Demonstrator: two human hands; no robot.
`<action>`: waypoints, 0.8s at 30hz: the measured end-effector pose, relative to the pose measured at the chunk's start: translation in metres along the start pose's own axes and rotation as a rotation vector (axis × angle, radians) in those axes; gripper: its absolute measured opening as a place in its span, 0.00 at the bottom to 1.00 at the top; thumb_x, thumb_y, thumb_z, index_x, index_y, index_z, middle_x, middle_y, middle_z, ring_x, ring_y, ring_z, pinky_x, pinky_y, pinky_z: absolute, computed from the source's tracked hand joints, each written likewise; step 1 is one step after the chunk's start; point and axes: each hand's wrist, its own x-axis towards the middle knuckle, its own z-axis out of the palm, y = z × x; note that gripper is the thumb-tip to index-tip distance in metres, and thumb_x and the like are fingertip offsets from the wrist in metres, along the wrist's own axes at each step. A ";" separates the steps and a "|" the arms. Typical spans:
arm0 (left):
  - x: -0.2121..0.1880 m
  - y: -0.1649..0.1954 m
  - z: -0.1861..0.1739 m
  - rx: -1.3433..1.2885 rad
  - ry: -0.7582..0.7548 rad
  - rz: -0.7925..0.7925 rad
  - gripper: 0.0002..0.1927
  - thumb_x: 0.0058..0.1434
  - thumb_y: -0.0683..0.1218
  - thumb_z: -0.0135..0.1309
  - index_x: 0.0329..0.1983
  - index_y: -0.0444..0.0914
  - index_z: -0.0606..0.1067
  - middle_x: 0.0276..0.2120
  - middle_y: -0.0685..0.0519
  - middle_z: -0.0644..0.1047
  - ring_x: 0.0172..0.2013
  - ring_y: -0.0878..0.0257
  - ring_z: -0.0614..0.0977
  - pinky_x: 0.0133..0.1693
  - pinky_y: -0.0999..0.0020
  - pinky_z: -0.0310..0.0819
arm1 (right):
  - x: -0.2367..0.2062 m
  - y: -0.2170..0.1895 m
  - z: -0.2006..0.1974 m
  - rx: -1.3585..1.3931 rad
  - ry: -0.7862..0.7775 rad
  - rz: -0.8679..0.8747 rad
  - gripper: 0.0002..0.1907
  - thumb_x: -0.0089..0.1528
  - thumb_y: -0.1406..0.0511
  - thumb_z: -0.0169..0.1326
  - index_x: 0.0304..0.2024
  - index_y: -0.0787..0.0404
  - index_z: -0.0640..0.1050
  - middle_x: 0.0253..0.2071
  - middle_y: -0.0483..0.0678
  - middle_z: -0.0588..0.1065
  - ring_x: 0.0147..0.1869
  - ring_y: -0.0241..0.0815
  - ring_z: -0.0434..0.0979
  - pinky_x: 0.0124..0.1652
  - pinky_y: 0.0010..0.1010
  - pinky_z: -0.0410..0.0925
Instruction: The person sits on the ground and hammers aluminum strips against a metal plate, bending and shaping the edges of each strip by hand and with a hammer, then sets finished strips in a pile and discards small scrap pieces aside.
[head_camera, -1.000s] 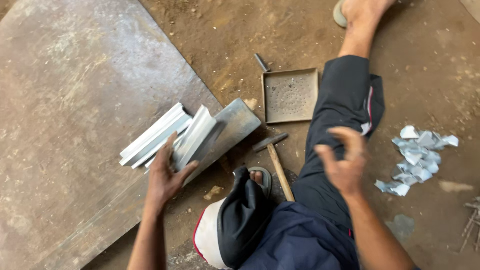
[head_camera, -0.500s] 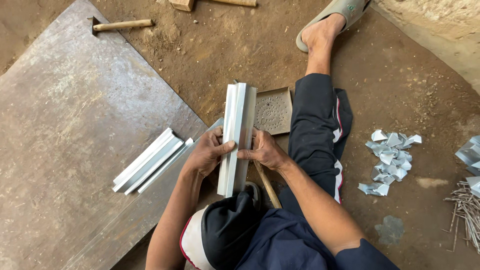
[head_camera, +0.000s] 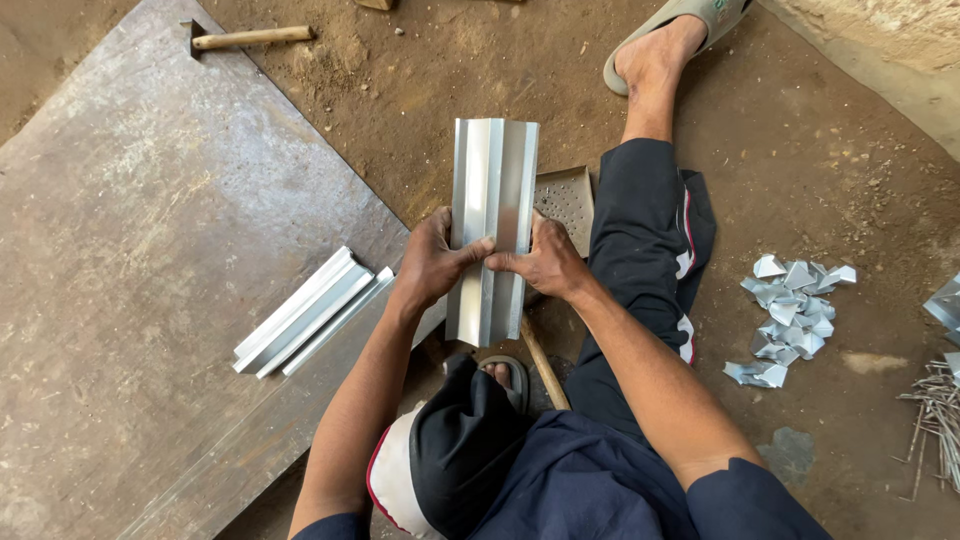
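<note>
Small sheet-metal workshop, work done sitting on a bare dirt floor (head_camera: 470, 90). Large flat grey steel plate (head_camera: 130, 250) laid on the ground as a work surface, wooden-handled hammer (head_camera: 245, 38) at its far corner, stack of folded shiny metal strips (head_camera: 310, 312) on it. Pile of silver offcut scraps (head_camera: 790, 315) and loose nails (head_camera: 935, 415) to the right.

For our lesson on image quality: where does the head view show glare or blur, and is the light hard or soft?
Head view: glare streaks on the folded metal sheet gripped by the left hand and right hand; soft daylight, faint shadows; whole frame sharp, no blur.
</note>
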 end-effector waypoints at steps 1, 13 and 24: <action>-0.001 0.001 0.001 0.018 0.013 -0.005 0.29 0.51 0.51 0.69 0.51 0.30 0.74 0.39 0.45 0.82 0.38 0.58 0.85 0.41 0.62 0.82 | 0.000 0.001 -0.001 -0.012 0.007 0.000 0.37 0.49 0.48 0.71 0.50 0.65 0.75 0.41 0.52 0.81 0.47 0.45 0.84 0.48 0.36 0.76; -0.034 -0.007 -0.015 0.249 -0.021 0.575 0.37 0.58 0.49 0.68 0.70 0.44 0.67 0.63 0.41 0.75 0.60 0.45 0.78 0.57 0.53 0.73 | -0.061 -0.017 0.034 -0.210 -0.162 -0.107 0.19 0.56 0.59 0.70 0.42 0.63 0.80 0.36 0.51 0.81 0.40 0.43 0.82 0.42 0.35 0.73; -0.140 -0.131 -0.060 1.235 0.329 0.328 0.27 0.65 0.63 0.58 0.66 0.55 0.75 0.59 0.48 0.76 0.58 0.53 0.77 0.61 0.58 0.66 | -0.208 0.125 -0.191 -0.640 0.865 0.389 0.07 0.61 0.65 0.64 0.36 0.63 0.82 0.38 0.48 0.82 0.41 0.42 0.82 0.40 0.36 0.71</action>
